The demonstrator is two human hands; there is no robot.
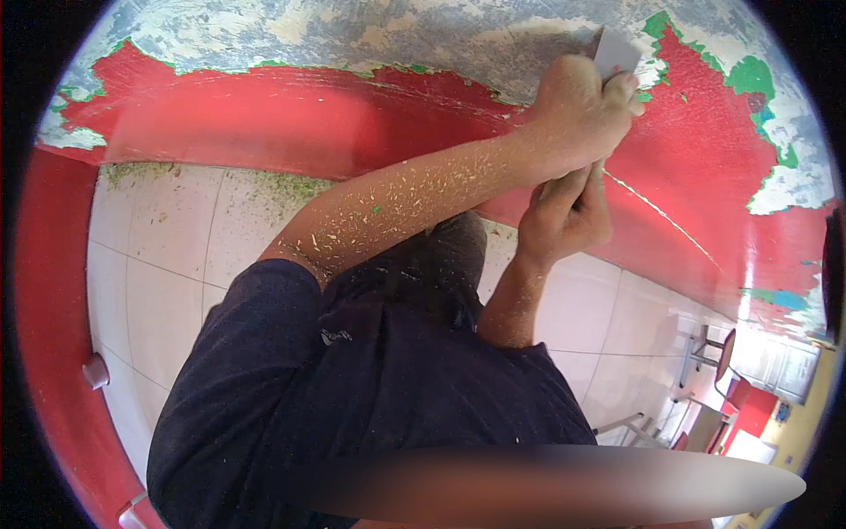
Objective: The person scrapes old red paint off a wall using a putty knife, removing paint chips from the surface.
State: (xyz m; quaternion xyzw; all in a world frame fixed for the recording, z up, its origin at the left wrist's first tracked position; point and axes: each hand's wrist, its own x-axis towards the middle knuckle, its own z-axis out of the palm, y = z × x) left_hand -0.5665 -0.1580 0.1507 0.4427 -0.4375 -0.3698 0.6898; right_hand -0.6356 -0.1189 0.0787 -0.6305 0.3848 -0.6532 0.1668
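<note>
Red-painted wall (388,119) ran across the view, bared to patchy grey and white above, with green showing along the broken edges. Scraper (619,55) was found against the bared part, its blade just beside the remaining paint. Fingers of the left hand (586,110) were closed around it near the blade; those of the right hand (564,216) were drawn in directly below, probably on the handle (hidden, so that grip could not be confirmed). Paint removal was judged in hand; the next move appeared to call for a low blade angle under the green-edged paint. Debris (273,189) lay loose on the tiled floor (163,220), in no visible container.
</note>
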